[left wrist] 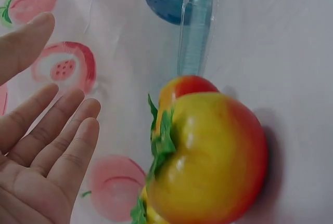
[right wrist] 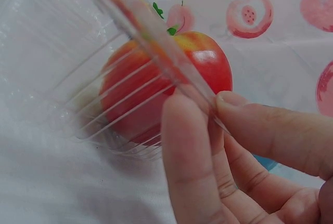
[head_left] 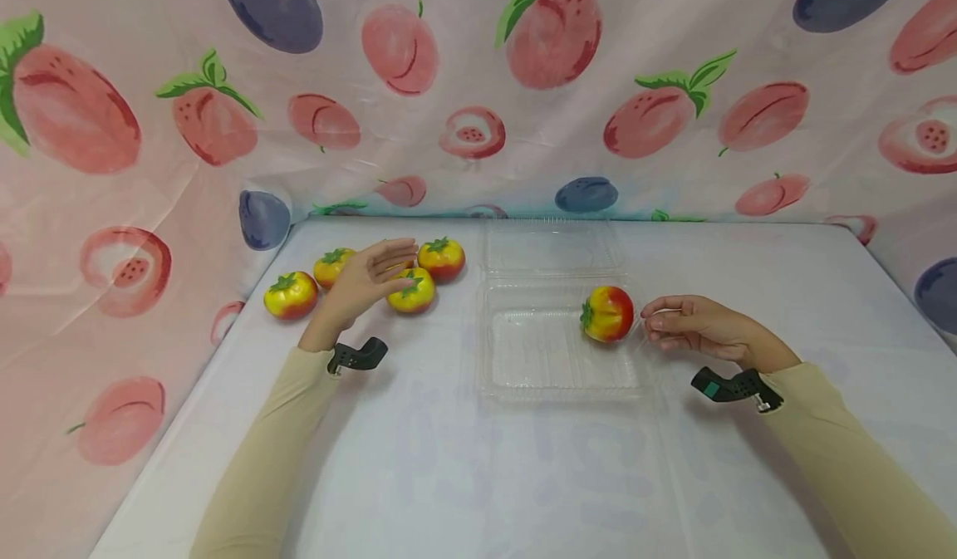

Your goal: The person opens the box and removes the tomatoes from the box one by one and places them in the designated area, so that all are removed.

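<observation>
A hinged clear plastic box (head_left: pixel 561 393) lies with its lid (head_left: pixel 553 247) folded back towards the wall. One yellow-and-red fruit (head_left: pixel 609 314) with a green leafy top, tomato- or persimmon-like, lies on its side at the box's right end. My right hand (head_left: pixel 695 326) pinches the box's right rim (right wrist: pixel 179 70) between thumb and fingers, beside that fruit. Over on the left, my left hand (head_left: pixel 366 281) hovers with extended fingers above several similar fruits (head_left: pixel 411 291), holding nothing. In the left wrist view its palm (left wrist: pixel 36 182) shows beside a fruit (left wrist: pixel 213 156).
More fruits stand on the left, one near the table's left edge (head_left: pixel 290 296) and another at the back (head_left: pixel 441 260). A white cloth covers the table (head_left: pixel 419 459). Fruit-printed sheeting (head_left: pixel 419 127) rises along the back and sides.
</observation>
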Motion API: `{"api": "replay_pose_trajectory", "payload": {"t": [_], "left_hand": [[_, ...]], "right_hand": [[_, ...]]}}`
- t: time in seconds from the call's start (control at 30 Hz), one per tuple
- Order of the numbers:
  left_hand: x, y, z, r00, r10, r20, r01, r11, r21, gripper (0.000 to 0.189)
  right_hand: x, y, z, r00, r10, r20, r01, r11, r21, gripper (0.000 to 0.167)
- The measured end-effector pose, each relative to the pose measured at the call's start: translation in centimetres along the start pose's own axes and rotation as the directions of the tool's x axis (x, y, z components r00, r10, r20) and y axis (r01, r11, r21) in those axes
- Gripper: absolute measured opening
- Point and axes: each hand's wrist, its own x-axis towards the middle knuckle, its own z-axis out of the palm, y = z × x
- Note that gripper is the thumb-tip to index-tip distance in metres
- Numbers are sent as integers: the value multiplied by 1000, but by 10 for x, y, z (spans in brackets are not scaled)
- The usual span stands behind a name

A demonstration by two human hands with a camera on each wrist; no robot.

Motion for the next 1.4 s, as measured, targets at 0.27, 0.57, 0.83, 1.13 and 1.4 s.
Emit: {"api": "replay_pose_trajectory", "payload": {"t": [0.27, 0.57, 0.83, 1.13, 1.4], "left_hand": [[11, 8, 13, 999, 31, 35, -31, 999, 19, 57], [27, 16, 28, 992, 56, 110, -57, 998, 11, 57], [39, 26, 46, 988, 66, 139, -65, 998, -11, 55], [48, 40, 71, 970, 115, 214, -127, 991, 41, 55], [58, 46, 94, 951, 137, 277, -149, 989, 25, 55]], "right_hand": [[0, -1, 0, 1000, -3, 5, 3, 1000, 3, 19], [0, 0, 0, 1000, -8, 9, 8, 1000, 12, 19], [-1, -1, 1, 1000, 5, -11, -5, 1000, 2, 19], [-2, -5, 4, 998, 44, -39, -44, 999, -15, 17], [-2, -8, 5, 998, 63, -1, -63, 997, 37, 17]]}}
